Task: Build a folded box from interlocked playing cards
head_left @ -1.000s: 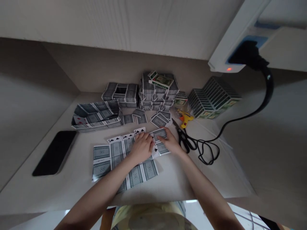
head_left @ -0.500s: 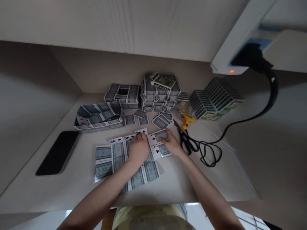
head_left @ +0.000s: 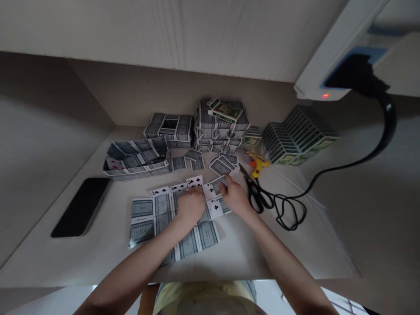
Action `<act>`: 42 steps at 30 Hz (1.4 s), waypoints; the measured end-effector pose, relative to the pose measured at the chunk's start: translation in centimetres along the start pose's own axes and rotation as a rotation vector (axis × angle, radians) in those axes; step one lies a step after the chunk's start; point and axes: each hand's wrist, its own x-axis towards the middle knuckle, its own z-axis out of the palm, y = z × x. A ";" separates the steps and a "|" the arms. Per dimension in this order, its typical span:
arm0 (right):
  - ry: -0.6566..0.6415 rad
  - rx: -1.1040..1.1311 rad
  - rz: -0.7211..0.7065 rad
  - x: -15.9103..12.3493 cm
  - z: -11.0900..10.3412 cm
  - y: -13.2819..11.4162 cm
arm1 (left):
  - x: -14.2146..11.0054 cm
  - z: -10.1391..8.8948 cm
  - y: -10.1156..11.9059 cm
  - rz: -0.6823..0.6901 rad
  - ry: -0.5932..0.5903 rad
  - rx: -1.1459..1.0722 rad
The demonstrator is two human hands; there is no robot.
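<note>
A flat sheet of joined playing cards (head_left: 163,205), mostly showing grey patterned backs, lies on the desk. Club faces line its far edge, including a six of clubs (head_left: 195,180). My left hand (head_left: 192,205) presses down on the middle of the sheet, its fingers curled closed; anything under the fingertips is hidden. At the right end, my right hand (head_left: 235,197) rests on a card, index finger stretched out and thumb apart. A three of clubs (head_left: 215,208) shows between the hands. Black scissors (head_left: 257,195) lie just right of my right hand.
Behind are an open card-built box (head_left: 138,164), card-built blocks (head_left: 221,122) and loose cards (head_left: 223,165). A yellow glue gun (head_left: 259,164) with a black cord (head_left: 292,197) lies right, before stacked card packs (head_left: 298,135). A phone (head_left: 82,208) lies left; a power strip (head_left: 328,83) hangs upper right.
My left hand has drawn slightly back toward me, showing more of the six of clubs. My right hand stays at the right end with slightly shifted fingers. The view has moved a little.
</note>
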 end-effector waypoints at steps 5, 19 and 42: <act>-0.017 0.166 0.038 0.3 0.5 1.0 | 0.0 0.1 -0.2 0.029 0.009 -0.007; -0.041 0.424 0.046 0.8 1.0 2.5 | 0.0 0.2 -0.2 -0.001 0.010 -0.058; 0.284 0.033 -0.052 0.2 2.9 1.3 | 0.1 0.1 -0.4 0.055 0.016 -0.006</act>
